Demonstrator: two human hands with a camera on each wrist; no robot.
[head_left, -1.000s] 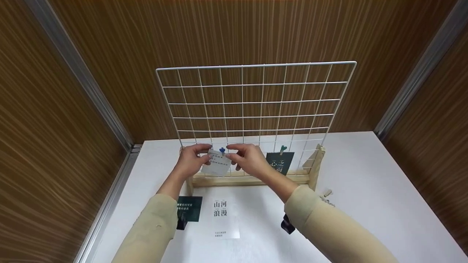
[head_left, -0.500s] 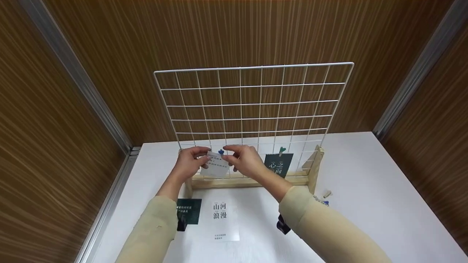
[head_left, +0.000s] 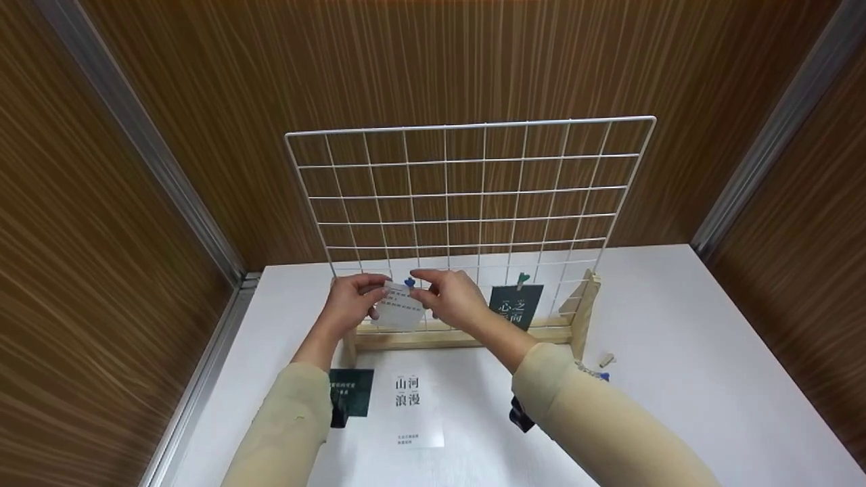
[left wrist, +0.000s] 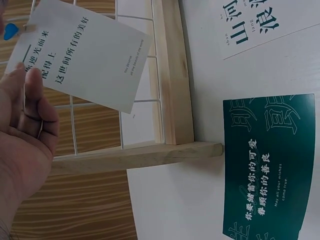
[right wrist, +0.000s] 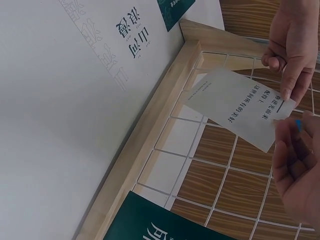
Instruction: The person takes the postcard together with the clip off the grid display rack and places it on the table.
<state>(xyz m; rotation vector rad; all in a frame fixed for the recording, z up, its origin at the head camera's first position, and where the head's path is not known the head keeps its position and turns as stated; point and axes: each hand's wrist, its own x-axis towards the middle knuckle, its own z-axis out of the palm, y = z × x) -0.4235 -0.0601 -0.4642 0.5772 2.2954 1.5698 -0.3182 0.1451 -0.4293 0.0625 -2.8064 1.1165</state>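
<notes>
A white card [head_left: 399, 308] with printed characters leans against the lower part of a white wire grid [head_left: 467, 196]. My left hand [head_left: 352, 301] pinches its upper left corner between thumb and fingers. At the card's top edge sits a small clothespin with a blue heart [head_left: 409, 282]. My right hand [head_left: 450, 297] has thumb and index finger around this clothespin, the thumb low at the card's edge. In the right wrist view a patch of the blue heart [right wrist: 298, 124] shows between the fingers. A dark green card [head_left: 517, 304] hangs to the right under a green-heart clothespin [head_left: 522, 279].
The grid stands in a wooden base [head_left: 467, 336] on a white table [head_left: 649, 318]. In front lie a green card [head_left: 355, 389], a white card [head_left: 419, 419] and a black object [head_left: 521, 416]. A loose clothespin [head_left: 607, 360] lies right of the base. Wood-grain panels [head_left: 433, 61] surround the table.
The head view has shifted slightly. Both hands stay at the white card's top edge, with the right thumb and index finger a little further left around the blue-heart clothespin.
</notes>
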